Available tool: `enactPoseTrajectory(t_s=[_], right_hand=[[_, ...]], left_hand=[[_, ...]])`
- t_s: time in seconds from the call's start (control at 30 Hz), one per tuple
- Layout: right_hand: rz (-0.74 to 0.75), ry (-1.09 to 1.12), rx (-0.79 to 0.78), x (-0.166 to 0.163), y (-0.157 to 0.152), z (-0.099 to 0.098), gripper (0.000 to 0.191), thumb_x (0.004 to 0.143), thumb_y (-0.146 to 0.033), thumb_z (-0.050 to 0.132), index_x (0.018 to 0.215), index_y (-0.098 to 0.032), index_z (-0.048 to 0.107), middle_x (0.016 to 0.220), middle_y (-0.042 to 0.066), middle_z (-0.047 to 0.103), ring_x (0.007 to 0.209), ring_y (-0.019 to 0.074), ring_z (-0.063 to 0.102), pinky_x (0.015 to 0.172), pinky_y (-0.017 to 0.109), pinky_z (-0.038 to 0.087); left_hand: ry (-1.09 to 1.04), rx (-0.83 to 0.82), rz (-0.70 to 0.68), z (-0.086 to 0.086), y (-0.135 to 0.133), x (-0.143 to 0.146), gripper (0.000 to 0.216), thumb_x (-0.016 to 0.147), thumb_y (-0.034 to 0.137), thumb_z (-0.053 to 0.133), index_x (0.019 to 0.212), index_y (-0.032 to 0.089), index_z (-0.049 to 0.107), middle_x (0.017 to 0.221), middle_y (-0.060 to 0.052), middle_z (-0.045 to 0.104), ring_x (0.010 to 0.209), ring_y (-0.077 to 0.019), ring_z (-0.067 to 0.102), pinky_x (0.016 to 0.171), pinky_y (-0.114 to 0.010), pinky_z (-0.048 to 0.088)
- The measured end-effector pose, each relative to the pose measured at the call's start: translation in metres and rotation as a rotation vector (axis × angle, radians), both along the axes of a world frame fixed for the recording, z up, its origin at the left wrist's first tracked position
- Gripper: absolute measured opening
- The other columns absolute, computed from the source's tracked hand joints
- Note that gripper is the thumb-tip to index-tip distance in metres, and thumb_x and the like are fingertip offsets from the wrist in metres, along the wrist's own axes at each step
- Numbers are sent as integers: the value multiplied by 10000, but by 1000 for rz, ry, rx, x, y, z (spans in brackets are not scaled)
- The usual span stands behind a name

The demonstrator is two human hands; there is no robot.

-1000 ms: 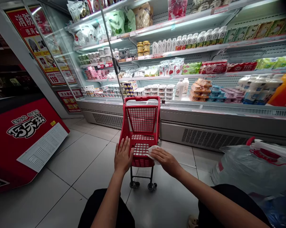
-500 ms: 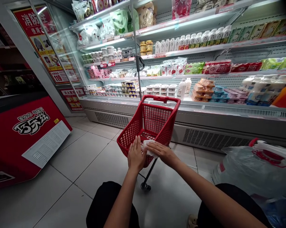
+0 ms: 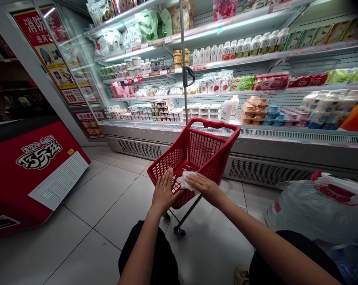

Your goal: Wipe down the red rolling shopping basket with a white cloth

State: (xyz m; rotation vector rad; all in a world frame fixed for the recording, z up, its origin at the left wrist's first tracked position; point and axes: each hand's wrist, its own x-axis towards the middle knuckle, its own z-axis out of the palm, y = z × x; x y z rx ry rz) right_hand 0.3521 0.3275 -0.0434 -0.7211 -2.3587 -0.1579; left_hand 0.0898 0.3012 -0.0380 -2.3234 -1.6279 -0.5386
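A red plastic shopping cart (image 3: 204, 146) with mesh walls stands in front of me, turned at a slant. Over its near rim lies my left hand (image 3: 163, 194), fingers stretched forward and thumb pointing right. My right hand (image 3: 205, 188) is closed on a crumpled white wipe (image 3: 186, 180) and presses it against the near right part of the cart's rim. Whether the wipe is paper or cloth I cannot tell. Part of the near wall is hidden behind both hands.
Behind the cart runs a refrigerated display case (image 3: 167, 136) with dairy goods and a glass door handle (image 3: 189, 76). A red freezer (image 3: 48, 166) stands left. Large clear plastic-wrapped bottles (image 3: 303, 209) stand close on the right. Grey tiles (image 3: 86, 198) cover the floor.
The cart has swung to the right, and a second wheel now shows. My left hand has shifted slightly left. The glass door's edge and handle stand further right against the shelves.
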Motion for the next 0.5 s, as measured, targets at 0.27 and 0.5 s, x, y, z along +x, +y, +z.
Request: enactPoseTrajectory(t_s=[0.27, 0.5], right_hand=[[-171, 77, 5, 6, 11, -8, 662, 933, -35, 467, 1572, -207, 437, 1547, 109, 537, 1450, 245, 484, 1234, 503, 399], [-63, -16, 17, -15, 7, 0, 694, 945, -39, 457, 1600, -255, 379, 1567, 41, 519, 1471, 197, 454, 1265, 451, 353]], left_hand=[[22, 97, 23, 5, -11, 17, 812, 1039, 391, 416, 1661, 197, -68, 1711, -95, 249, 1572, -233, 272, 1286, -446, 256], [-51, 108, 87, -3, -16, 32, 757, 1035, 341, 400, 1670, 174, 22, 1699, -121, 265, 1533, -284, 360, 1244, -469, 328]])
